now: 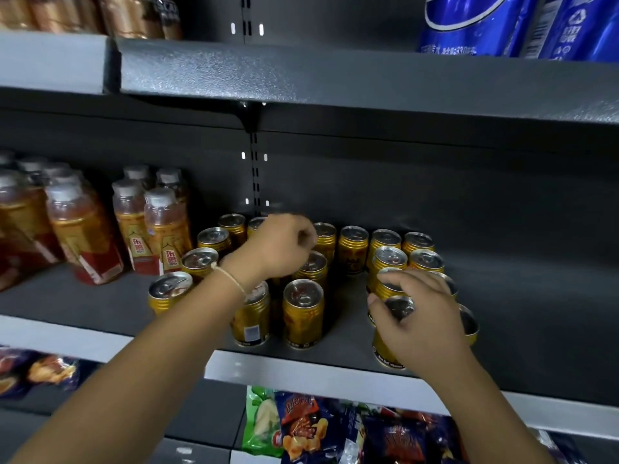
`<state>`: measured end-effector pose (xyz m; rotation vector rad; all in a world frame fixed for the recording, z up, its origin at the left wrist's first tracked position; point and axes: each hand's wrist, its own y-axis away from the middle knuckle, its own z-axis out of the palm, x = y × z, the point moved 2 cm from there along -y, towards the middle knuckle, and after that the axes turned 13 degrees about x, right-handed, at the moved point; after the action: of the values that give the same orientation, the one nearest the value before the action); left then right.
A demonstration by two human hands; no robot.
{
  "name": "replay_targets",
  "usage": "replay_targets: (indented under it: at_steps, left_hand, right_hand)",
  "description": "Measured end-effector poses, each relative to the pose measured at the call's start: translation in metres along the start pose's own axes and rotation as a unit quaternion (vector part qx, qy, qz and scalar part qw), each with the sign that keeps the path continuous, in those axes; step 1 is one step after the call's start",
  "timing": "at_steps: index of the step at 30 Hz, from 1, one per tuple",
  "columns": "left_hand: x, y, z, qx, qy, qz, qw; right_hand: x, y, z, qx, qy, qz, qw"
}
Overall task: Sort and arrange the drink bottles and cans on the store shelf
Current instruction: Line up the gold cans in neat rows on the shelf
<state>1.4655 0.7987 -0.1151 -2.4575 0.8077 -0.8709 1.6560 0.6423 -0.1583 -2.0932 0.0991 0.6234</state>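
The dark grey metal store shelf [100, 296] carries a cluster of small gold aluminium drink cans [303, 313] with silver pull-tab lids, standing upright in loose rows across its middle.

The left hand [278, 246] reaches over the back rows of that cluster. Its fingers are curled in toward the palm, with the fingertips near the lid of a can in the rear row; whether they pinch that can or only hover at it cannot be told, since the knuckles hide the contact. A thin pale cord bracelet [231, 277] circles the left wrist, which passes above a can at the front of the cluster.

The right hand [422, 319] sits at the right end of the cluster, over the front cans. Its fingers are spread and bent down around the top of a gold can at the shelf's front edge [385, 349], the thumb on the left side of its rim and the other fingers draped over the right, so it grips that can from above. The fingers also cover part of the neighbouring cans behind and to the right.

Left of the cluster, on the same shelf, stand clear plastic bottles of amber drink [164, 229] with white caps and red-and-gold labels. On the shelf above the cluster, to the right, stand large blue cans [475, 25]. Below the shelf lie colourful snack bags [301, 426].
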Motion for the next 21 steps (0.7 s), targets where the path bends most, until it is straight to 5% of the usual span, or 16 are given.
replay_targets:
  at_steps: [11,16,21]
  left_hand:
    - [0.001,-0.016,0.019,-0.234,-0.166,0.086,0.954]
    - [-0.004,-0.021,0.022,-0.230,-0.137,0.084,0.960]
    - [-0.001,-0.020,0.032,-0.184,-0.101,0.041,0.977]
  right_hand:
    - [-0.011,0.004,0.013,-0.033,0.055,0.002,0.998]
    - [-0.010,-0.004,0.018,-0.121,0.106,-0.002,0.987]
    - [-0.009,-0.015,0.009,-0.103,0.103,0.005,0.989]
